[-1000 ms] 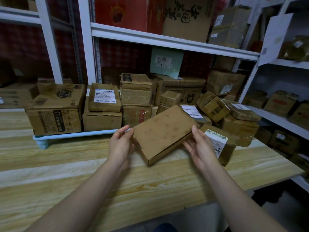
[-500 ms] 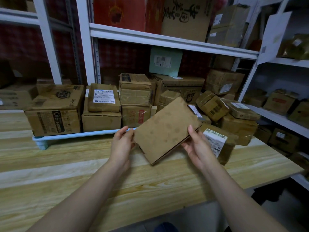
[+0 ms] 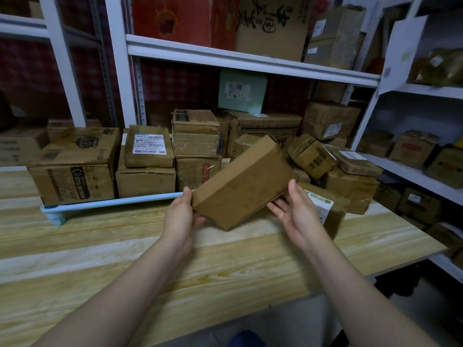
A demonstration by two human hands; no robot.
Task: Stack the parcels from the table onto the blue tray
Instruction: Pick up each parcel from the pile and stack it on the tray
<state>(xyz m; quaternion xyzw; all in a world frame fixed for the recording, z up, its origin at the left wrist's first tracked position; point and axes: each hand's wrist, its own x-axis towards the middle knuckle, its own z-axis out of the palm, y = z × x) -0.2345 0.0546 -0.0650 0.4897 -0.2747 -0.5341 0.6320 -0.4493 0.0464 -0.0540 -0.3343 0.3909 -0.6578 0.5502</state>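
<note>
- Holding flat parcel (image 3: 241, 182) in air, tilted, over table (image 3: 225, 259); blue tray (image 3: 112, 202) just beyond my grip, to left.
- My left hand (image 3: 179, 219) pinches its near corner; right hand (image 3: 298, 214), fingers straight, props other end from under.
- Prob. light, stiff cardboard, smooth; I would take it by short ends.

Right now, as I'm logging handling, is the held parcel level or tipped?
Tipped. The parcel slants: far right end raised, near corner low above the table.
</note>
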